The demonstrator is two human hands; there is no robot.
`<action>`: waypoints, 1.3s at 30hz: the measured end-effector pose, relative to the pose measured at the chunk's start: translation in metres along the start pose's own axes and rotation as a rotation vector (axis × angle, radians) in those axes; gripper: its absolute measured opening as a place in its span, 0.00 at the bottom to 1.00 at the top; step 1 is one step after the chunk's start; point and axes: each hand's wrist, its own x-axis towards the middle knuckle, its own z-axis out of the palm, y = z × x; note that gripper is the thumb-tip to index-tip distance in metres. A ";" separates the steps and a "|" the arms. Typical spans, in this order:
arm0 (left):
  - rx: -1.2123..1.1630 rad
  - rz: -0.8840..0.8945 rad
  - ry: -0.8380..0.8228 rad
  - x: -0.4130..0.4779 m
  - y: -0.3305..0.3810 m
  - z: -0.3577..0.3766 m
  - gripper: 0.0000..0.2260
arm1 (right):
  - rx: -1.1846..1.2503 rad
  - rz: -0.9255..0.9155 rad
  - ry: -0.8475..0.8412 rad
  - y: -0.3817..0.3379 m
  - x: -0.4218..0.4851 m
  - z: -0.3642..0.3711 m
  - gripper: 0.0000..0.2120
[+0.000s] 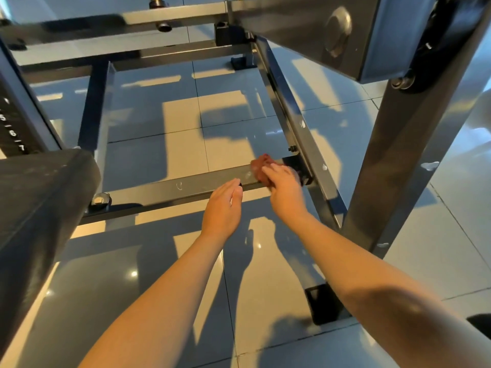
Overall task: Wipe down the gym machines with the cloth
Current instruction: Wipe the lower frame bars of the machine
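Two hands reach down to a low crossbar of the machine frame, which runs just above the tiled floor. At the far left stands a numbered weight stack, and below it a dark pad juts out over the crossbar's left end, where a bolt sits. From that end to the hands the bar's top lies bare, with an open rectangle of floor inside the frame beyond its far edge.

The left hand is released, fingers straight and together, holding nothing. Its fingertips reach the bar's near edge; whether they touch it I cannot tell.

Just to its right, the right hand lies flat over the reddish-brown cloth and presses it onto the bar's top, near the right end. The cloth bunches out past the fingertips, toward the far edge.

That end joins the side rail, which runs away from the camera. Right of the rail, a thick upright post rises close by the right forearm.
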 end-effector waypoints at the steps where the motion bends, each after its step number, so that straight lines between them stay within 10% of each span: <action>1: 0.008 0.003 -0.007 0.000 0.000 0.000 0.21 | 0.023 0.055 0.038 0.012 0.001 -0.004 0.22; 8: -0.251 -0.039 0.004 -0.002 -0.006 -0.009 0.19 | 0.059 -0.010 -0.072 -0.049 -0.011 0.043 0.21; 24: 0.021 0.056 -0.013 -0.009 -0.011 -0.001 0.21 | 0.011 -0.053 -0.111 -0.029 -0.018 0.038 0.21; 30: -0.010 0.009 -0.048 -0.010 -0.011 -0.001 0.22 | -0.037 0.016 0.101 0.026 -0.007 0.010 0.24; 39: 0.015 0.038 -0.056 -0.012 -0.009 -0.007 0.22 | 0.093 -0.082 -0.238 -0.012 -0.019 0.025 0.24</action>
